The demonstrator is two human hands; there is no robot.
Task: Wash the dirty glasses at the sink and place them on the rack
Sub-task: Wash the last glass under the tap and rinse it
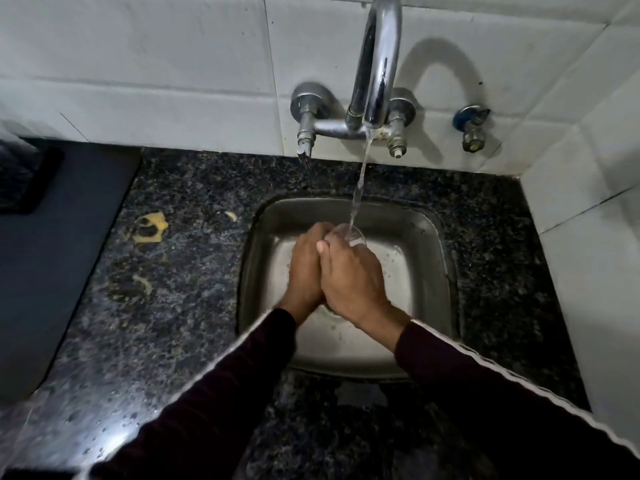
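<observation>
A clear drinking glass point(353, 234) is held over the steel sink point(426, 230), its rim tilted up toward the far side. Water point(360, 178) runs from the chrome tap point(375, 64) straight into the glass. My right hand point(349, 278) wraps around the glass from the near side. My left hand point(306, 265) presses against it from the left, fingers curled at the rim. Most of the glass is hidden behind both hands. No rack is in view.
Dark speckled granite counter point(180, 271) surrounds the sink, with yellowish stains point(149, 227) on the left. A dark flat surface point(52, 244) lies at the far left. White tiled walls stand behind and to the right; a small valve point(471, 128) sticks out of the back wall.
</observation>
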